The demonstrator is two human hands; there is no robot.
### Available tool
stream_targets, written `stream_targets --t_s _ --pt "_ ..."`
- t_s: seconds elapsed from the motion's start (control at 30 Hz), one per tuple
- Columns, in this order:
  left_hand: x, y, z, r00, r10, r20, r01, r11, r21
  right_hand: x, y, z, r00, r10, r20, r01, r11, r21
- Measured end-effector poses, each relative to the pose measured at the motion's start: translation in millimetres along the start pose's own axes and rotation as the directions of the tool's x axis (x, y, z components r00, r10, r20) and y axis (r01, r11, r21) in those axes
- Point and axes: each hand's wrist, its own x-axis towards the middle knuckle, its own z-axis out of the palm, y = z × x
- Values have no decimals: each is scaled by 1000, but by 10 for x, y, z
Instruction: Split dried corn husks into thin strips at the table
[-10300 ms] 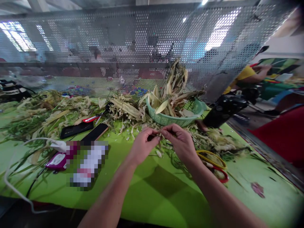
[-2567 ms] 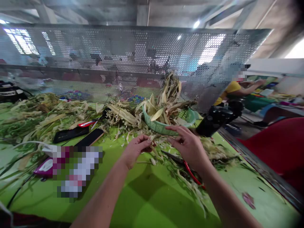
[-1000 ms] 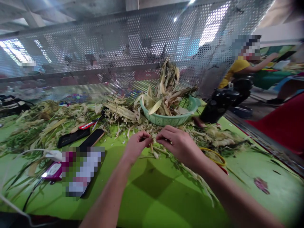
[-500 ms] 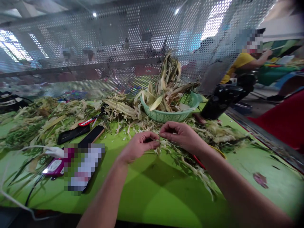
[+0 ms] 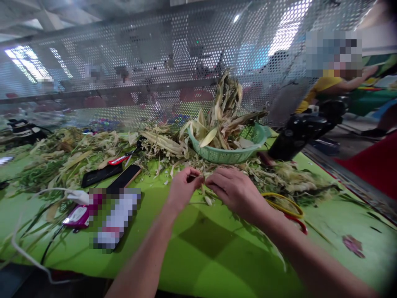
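My left hand [image 5: 181, 189] is closed in a pinch on a thin, pale piece of dried husk [image 5: 207, 200] hanging below the fingertips. Close beside it, palm down, my right hand [image 5: 234, 188] has its fingers bent together at the same spot. Whatever lies between those right fingers is hidden by the hand. Both hands hover over the green tabletop [image 5: 198, 265]. Behind them stands a light green plastic basket [image 5: 217, 155] filled with dried corn husks [image 5: 229, 103]. Scissors with yellow and red handles [image 5: 297, 213] lie beside my right forearm.
Heaps of dried plant scraps [image 5: 71, 153] cover the table's left and back. A red cutter [image 5: 119, 159], black phone [image 5: 124, 178], magenta power bank [image 5: 79, 215] and white cable [image 5: 18, 238] lie left. A dark bottle [image 5: 288, 136] stands right, before a person in yellow [image 5: 325, 85].
My right hand has turned palm down, its fingers drawn in close to my left fingertips. The scissors' handles show more. The whole view has shifted slightly, with the scene moving right.
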Motion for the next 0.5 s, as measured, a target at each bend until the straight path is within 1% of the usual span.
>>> stream_targets --t_s 0.07,0.13,0.2,0.23,0.3,0.37,0.43,0.47,0.5 --pt "-26 2 14 997 79 22 -82 977 196 -1 4 17 1000 -28 13 29 999 -28" --pt "-54 10 22 983 170 74 -186 921 344 0 32 13 999 -32 21 32 999 -5" --pt "-73 22 15 968 201 148 -244 881 405 3 86 -6 1000 4 27 -6 997 76" --pt "-79 28 5 965 183 188 -244 887 391 5 119 -19 999 37 33 -41 990 138" --pt "-81 41 -23 955 114 274 -189 944 269 11 187 -40 990 134 54 -144 948 285" --pt "-76 49 -47 941 73 329 -96 994 56 18 233 -47 963 252 93 -267 861 432" --pt "-69 51 -56 946 60 319 -10 988 -155 24 239 -37 926 353 133 -366 759 538" --pt "-64 51 -53 956 48 288 25 969 -244 26 225 -25 911 386 146 -396 722 567" --pt "-59 49 -47 968 30 250 52 947 -317 27 202 -11 904 403 145 -407 704 582"
